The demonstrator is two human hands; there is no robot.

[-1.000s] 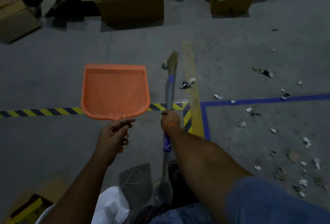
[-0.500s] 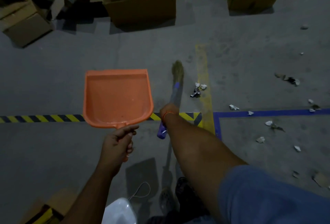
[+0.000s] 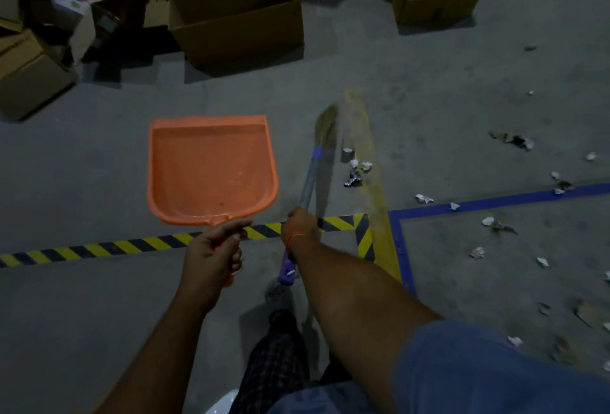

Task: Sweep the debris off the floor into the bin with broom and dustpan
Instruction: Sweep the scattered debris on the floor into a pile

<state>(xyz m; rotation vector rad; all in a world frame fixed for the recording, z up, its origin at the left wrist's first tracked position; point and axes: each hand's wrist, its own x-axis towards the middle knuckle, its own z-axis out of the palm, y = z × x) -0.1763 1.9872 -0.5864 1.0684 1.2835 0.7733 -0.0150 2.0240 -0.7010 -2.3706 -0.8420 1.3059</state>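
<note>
While the left hand (image 3: 213,248) grips the short handle of the orange dustpan (image 3: 211,166), fingers curled round it, the pan hangs in the air with its open lip pointing away from the person, just left of the broom (image 3: 310,179). The right hand (image 3: 298,225) is wrapped round the broom's shaft near its purple lower end, and the bristle head reaches out just left of the yellow floor line (image 3: 369,162). A small cluster of crumpled debris (image 3: 355,171) lies against that yellow line, just right of the bristles; more scraps are scattered well to the right of it, on both sides of the blue tape (image 3: 495,200). No bin can be made out for certain among the cardboard boxes (image 3: 237,17) beyond the line. The paper bits look very light and likely to skitter, so short, soft strokes suit them. The pan looks like thin, stiff plastic, light enough for one hand at the handle; its lip probably needs pressing flat to the floor.
</note>
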